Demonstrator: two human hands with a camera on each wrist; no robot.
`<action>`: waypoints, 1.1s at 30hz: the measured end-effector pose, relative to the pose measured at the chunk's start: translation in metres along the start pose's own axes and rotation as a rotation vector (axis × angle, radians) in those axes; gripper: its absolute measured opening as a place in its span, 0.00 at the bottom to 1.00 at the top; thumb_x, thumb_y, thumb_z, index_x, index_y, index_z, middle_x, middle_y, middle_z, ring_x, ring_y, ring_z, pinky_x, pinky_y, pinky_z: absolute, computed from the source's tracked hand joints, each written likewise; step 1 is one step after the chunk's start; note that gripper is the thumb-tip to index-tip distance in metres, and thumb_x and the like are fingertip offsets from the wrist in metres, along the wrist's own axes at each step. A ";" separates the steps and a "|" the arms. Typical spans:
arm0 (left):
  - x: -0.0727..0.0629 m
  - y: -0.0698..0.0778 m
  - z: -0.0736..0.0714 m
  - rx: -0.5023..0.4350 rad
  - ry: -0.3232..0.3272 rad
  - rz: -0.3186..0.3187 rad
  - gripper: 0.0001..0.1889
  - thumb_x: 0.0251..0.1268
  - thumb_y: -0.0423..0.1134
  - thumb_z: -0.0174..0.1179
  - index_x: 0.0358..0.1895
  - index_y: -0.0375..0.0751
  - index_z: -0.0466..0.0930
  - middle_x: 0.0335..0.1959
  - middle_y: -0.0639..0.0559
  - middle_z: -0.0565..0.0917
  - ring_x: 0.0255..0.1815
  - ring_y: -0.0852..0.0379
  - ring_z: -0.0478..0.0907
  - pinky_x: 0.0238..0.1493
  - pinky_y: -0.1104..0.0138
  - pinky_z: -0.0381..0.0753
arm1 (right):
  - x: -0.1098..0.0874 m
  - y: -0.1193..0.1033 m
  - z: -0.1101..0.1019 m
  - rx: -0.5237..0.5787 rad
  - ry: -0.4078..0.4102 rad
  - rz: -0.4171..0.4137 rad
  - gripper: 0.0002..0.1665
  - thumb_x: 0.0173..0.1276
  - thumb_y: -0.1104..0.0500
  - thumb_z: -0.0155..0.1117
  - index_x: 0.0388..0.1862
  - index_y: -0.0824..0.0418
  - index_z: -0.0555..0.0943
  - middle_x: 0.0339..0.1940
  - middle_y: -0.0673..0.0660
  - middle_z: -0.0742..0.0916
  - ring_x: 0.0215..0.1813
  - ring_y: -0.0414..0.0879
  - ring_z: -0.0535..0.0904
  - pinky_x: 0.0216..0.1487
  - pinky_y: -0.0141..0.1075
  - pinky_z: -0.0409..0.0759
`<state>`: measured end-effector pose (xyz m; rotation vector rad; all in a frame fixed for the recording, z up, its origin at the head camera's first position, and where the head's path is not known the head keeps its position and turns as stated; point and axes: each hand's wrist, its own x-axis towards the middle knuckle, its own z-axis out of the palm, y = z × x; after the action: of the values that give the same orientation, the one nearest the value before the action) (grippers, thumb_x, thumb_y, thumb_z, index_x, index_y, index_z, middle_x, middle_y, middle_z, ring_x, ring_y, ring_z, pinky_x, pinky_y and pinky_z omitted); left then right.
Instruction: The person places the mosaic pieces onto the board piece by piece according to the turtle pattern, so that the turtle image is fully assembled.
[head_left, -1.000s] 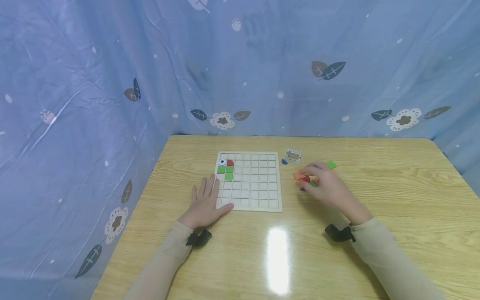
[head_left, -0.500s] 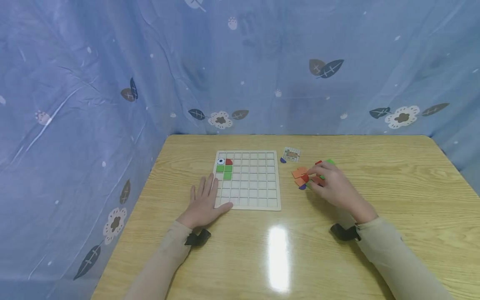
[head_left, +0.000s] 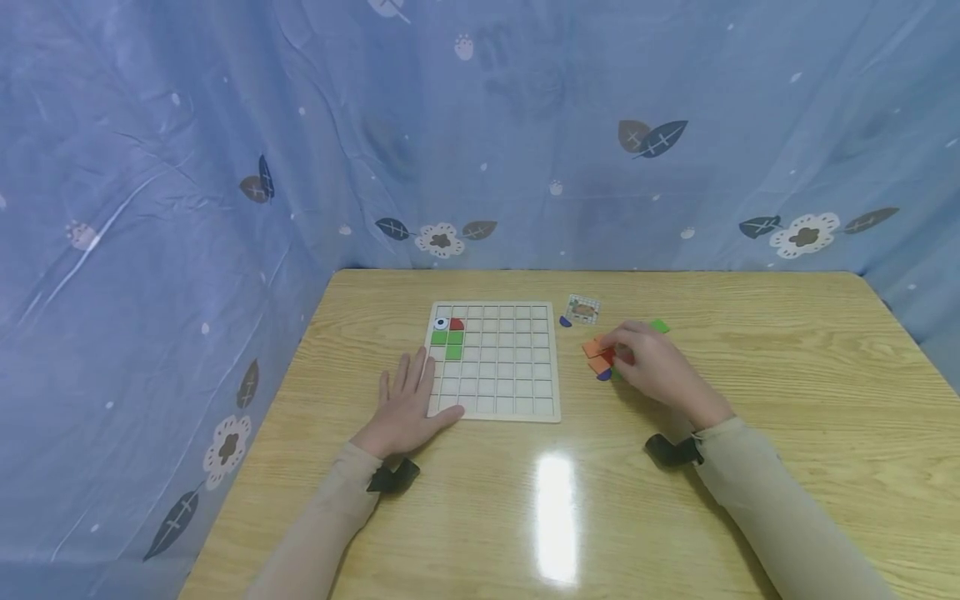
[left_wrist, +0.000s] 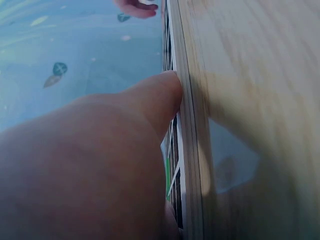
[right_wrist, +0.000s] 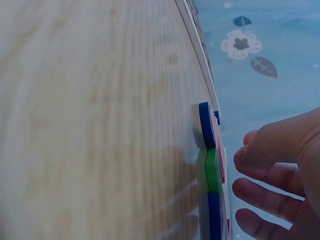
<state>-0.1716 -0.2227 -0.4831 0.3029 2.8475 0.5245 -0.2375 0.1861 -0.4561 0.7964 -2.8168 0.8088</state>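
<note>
Two pale sleeves, the left one (head_left: pixel 315 517) and the right one (head_left: pixel 780 508), reach in over a wooden table (head_left: pixel 465 508), a bright glare shining between them. Black objects sit at both wrists. The hands are well apart. The left hand (head_left: pixel 405 412) lies with its fingers straight and spread, fingertips and thumb resting on the left side and near left corner of a pale grid board (head_left: pixel 510 375). The right hand (head_left: pixel 652 358) bends over loose pieces on the table to the right of the board, thumb and forefinger close together (whether they pinch a piece, I cannot tell).

By its fingertips lie orange pieces (head_left: pixel 598 364), with a blue piece (head_left: pixel 604 375) at their near edge and red and green partly showing under the hand. On the board, toward its far left corner, are three green squares (head_left: pixel 453 352); just beyond them sit a round eye piece (head_left: pixel 441 323) and a red piece (head_left: pixel 457 324), side by side. A blue half-round (head_left: pixel 566 322) lies just beside a small printed card (head_left: pixel 583 309), and a green piece (head_left: pixel 659 326) shows past the right hand. Behind everything hangs a blue curtain (head_left: pixel 525 133) patterned with leaves and flowers.
</note>
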 end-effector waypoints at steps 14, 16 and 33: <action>-0.002 0.003 -0.003 0.020 -0.010 -0.006 0.56 0.72 0.75 0.46 0.86 0.40 0.32 0.88 0.45 0.29 0.87 0.39 0.24 0.80 0.34 0.27 | 0.000 0.003 0.007 0.007 -0.002 -0.038 0.20 0.62 0.77 0.59 0.47 0.64 0.89 0.53 0.63 0.89 0.50 0.57 0.83 0.44 0.45 0.77; -0.002 0.004 -0.003 0.022 -0.011 -0.008 0.57 0.72 0.75 0.46 0.86 0.40 0.32 0.88 0.45 0.29 0.87 0.39 0.24 0.80 0.34 0.27 | 0.000 0.003 0.007 0.013 -0.010 -0.035 0.20 0.62 0.77 0.58 0.46 0.64 0.89 0.53 0.63 0.88 0.51 0.57 0.83 0.44 0.45 0.77; -0.003 0.004 -0.003 0.011 -0.009 -0.010 0.57 0.72 0.74 0.47 0.86 0.40 0.31 0.87 0.45 0.29 0.87 0.39 0.23 0.80 0.34 0.26 | -0.001 0.001 0.006 0.003 -0.019 0.005 0.21 0.61 0.75 0.61 0.52 0.65 0.88 0.49 0.63 0.89 0.44 0.54 0.79 0.44 0.45 0.76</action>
<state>-0.1694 -0.2211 -0.4784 0.2925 2.8429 0.5047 -0.2370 0.1846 -0.4623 0.8020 -2.8362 0.8109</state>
